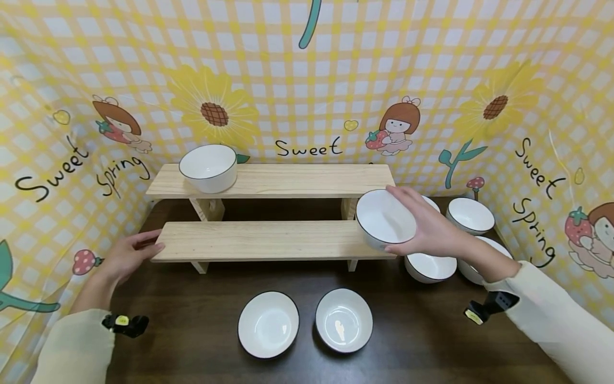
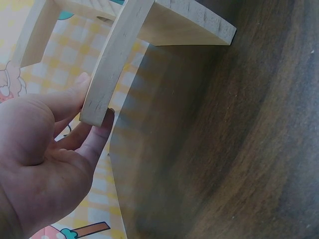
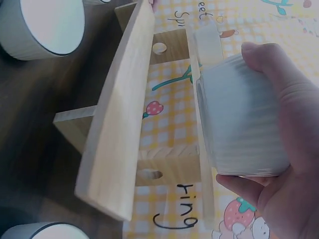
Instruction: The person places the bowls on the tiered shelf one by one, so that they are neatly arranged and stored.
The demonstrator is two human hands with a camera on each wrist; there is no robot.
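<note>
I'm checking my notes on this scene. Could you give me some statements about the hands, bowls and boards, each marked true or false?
1. The right hand holds a white bowl. True.
2. The left hand holds a bowl too. False: it grips the left end of the lower board.
3. The shelved bowl stands near the right end of the upper board. False: it stands near the left end.
4. A left front bowl and a right front bowl stand apart on the table. True.
5. These two front bowls are upside down. False: both face up.
</note>
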